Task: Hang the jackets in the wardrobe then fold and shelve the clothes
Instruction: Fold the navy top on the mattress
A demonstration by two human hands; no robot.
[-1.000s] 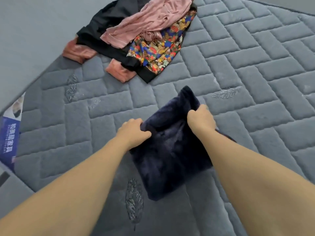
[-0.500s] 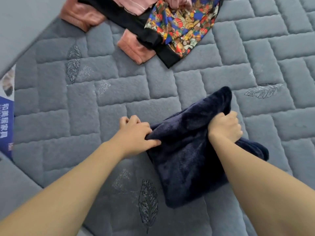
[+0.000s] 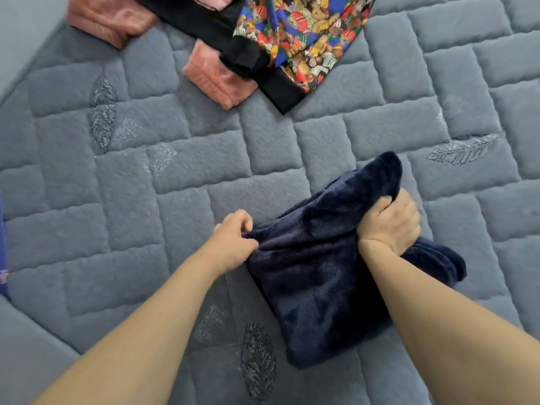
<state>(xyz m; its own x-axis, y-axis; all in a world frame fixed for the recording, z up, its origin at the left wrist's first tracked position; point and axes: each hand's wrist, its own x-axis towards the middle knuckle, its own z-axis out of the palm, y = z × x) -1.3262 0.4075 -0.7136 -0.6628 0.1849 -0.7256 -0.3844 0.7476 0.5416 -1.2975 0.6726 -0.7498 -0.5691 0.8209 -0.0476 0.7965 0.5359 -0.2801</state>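
Observation:
A dark navy fleece garment [image 3: 315, 276] lies bunched on the grey quilted mattress [image 3: 175, 171], near its front. My left hand [image 3: 233, 241] pinches the garment's left edge between thumb and fingers. My right hand [image 3: 391, 223] grips a thick fold at its upper right, fist closed round the cloth. The part under my right forearm is hidden.
A heap of clothes lies at the far edge: pink velvet pieces [image 3: 216, 77], a black garment [image 3: 251, 57] and a colourful bear-print cloth [image 3: 306, 30]. The mattress's left edge drops to a grey floor [image 3: 26, 355]. A blue label [image 3: 3, 276] shows at the far left.
The view has tilted down, so the clothes heap has slid toward the top. My right hand has bunched more of the navy garment into its fist; my left hand keeps hold of the left edge.

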